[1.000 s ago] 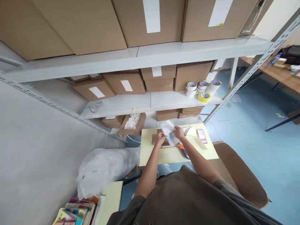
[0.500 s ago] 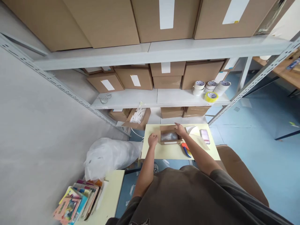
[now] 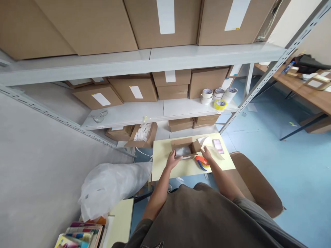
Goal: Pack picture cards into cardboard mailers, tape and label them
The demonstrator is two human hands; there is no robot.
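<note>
Box (image 3: 181, 141): head view, on the pale yellow table (image 3: 162, 167), top unsealed. Back flap laid out toward the shelf (image 3: 186, 106), right flap folded outward. Clear plastic packing (image 3: 183, 151) inside; what's under or in it can't be made out.

Left hand (image 3: 173, 160): at the box's front left corner, touching it. Thumb apart from the other fingers, lying along the front wall; the rest point up the left side. Wrapped round the corner, but can't tell if it's gripping hard or just steadying.

Right hand (image 3: 206, 153): just beside the right flap, between box and loose paper (image 3: 218, 153). Fingers partly bent and bunched, tips toward the flap. Too small to tell whether they pinch the flap edge or only sit next to it. No other object visible in that hand.

Around the hands: orange-and-blue tool (image 3: 201, 162) with something yellow at its side, lying just in front of the box, nearer the body, below the right hand. Curled white sheet (image 3: 204, 140) behind the right hand. Pixelated item (image 3: 218, 146) farther right, near the table's right edge.
</note>
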